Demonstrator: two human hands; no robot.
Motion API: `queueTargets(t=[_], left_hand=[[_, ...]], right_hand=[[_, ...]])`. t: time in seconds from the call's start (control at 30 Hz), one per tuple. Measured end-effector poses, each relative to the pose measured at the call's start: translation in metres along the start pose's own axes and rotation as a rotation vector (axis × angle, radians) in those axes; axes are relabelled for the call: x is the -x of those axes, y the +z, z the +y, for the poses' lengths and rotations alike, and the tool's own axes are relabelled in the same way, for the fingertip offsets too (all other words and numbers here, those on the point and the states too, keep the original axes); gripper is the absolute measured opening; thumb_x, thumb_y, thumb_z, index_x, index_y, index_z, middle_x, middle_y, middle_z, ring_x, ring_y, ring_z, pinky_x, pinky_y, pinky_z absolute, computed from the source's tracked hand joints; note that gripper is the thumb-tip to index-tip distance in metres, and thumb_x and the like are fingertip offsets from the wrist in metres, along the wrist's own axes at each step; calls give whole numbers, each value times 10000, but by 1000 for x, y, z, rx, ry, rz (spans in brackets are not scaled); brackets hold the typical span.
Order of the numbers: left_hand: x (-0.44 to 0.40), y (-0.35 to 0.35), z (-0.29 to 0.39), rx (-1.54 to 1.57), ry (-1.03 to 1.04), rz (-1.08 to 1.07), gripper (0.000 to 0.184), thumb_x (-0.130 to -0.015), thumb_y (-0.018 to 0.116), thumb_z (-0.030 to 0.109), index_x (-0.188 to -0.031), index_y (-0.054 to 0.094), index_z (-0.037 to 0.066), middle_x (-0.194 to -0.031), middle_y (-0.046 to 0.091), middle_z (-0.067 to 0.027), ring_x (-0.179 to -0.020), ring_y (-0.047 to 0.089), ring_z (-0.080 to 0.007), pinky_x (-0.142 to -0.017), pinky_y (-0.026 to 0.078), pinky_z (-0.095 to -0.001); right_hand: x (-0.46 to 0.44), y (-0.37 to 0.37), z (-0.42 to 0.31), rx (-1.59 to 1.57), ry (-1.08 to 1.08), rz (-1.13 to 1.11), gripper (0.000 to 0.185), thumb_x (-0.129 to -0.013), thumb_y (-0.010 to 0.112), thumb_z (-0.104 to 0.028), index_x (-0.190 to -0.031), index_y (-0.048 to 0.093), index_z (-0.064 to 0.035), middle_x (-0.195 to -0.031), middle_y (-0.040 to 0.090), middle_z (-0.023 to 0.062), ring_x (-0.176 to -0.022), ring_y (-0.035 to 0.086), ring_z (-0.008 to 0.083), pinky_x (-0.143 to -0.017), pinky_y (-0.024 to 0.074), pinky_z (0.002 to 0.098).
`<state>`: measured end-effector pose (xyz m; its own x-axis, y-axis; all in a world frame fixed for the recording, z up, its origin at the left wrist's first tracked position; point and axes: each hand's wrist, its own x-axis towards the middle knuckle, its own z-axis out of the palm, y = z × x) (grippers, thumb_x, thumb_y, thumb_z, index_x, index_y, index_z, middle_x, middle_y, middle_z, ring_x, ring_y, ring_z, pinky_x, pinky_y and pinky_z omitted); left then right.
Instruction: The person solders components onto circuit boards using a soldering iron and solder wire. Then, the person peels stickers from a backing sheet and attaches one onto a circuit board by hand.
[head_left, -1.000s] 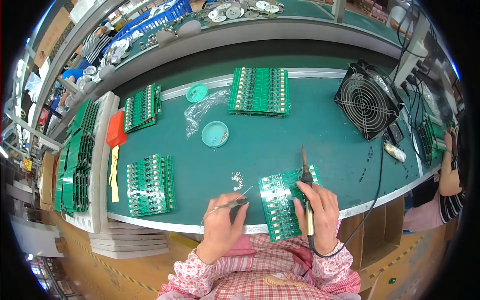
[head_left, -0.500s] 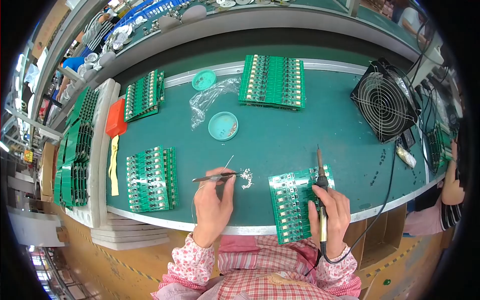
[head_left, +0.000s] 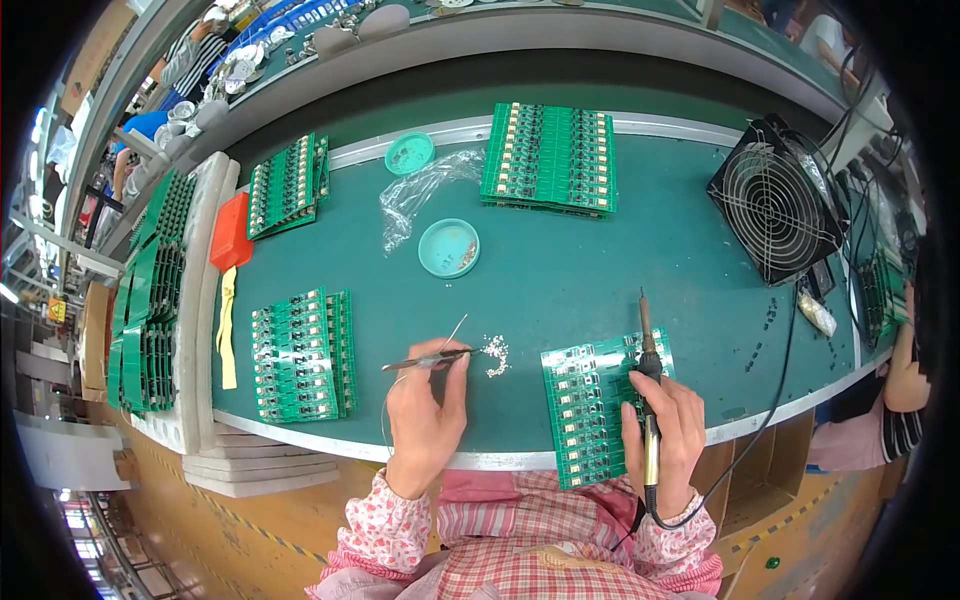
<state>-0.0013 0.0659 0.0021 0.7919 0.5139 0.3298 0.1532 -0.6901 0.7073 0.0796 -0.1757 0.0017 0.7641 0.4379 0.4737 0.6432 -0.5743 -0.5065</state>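
My left hand (head_left: pixel 428 420) is closed on dark tweezers (head_left: pixel 430 359), their tips at a small heap of tiny white components (head_left: pixel 495 352). A thin strand of solder wire (head_left: pixel 458 328) also rises from this hand. In my right hand (head_left: pixel 668 430) is a soldering iron (head_left: pixel 650 362), gripped like a pen with its tip pointing away from me. Beneath the iron and hand lies a green circuit board panel (head_left: pixel 590 420), reaching over the table's front edge. The hand covers part of its right side.
Stacks of green circuit boards stand at left (head_left: pixel 300 355) and back (head_left: pixel 548 160). A turquoise dish (head_left: pixel 449 248) holds small parts, near crumpled clear plastic (head_left: pixel 425 195). A black fan (head_left: pixel 775 205) stands at right; the iron's cord (head_left: pixel 745 455) runs past the front edge.
The view has shifted slightly. Both hands keep their grip on the tweezers and the soldering iron, and the tweezers' tips stay beside the white components.
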Motion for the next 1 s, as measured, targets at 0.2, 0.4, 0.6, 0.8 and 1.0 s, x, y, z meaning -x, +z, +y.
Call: queueTargets(t=[0.2,0.4,0.6,0.8,1.0], left_hand=[[0,0,-2,-20,32,-11,142,-940,668,-11,-1077,633,-1,-996,687,-105,-842,683,-207,-760,519,-300],[-1,0,-4,-55,50,-26,153,-937,670,-12,-1085,634,1,-990,688,-103,-852,685,-209,-770,522,-301],[-1,0,-1,-29,13,-25,147,-923,676,-14,-1066,647,6,-994,693,-103,-866,677,-236,-780,516,-324],[0,1,1,23,-34,-12,143,-895,690,-16,-1033,672,15,-1017,698,-104,-898,668,-286,-809,508,-360],[7,11,28,169,15,-88,143,-861,710,-34,-994,692,16,-1011,712,-100,-888,675,-286,-779,523,-363]], right_hand=[[0,0,0,0,6,-8,407,-790,763,-51,-1193,703,-59,-1054,647,163,-985,631,326,-890,480,423],[1,0,1,7,0,-12,411,-791,765,-53,-1197,703,-64,-1050,644,162,-984,631,324,-888,480,422],[0,-1,-1,3,2,-4,401,-790,763,-48,-1188,708,-63,-1051,642,153,-979,631,316,-882,480,417],[-1,-1,0,6,-8,7,405,-788,766,-45,-1189,707,-65,-1046,644,149,-965,634,310,-871,485,411],[-4,-9,-3,-81,50,-8,425,-788,771,-39,-1205,692,-63,-1048,655,169,-958,644,324,-860,496,409]])
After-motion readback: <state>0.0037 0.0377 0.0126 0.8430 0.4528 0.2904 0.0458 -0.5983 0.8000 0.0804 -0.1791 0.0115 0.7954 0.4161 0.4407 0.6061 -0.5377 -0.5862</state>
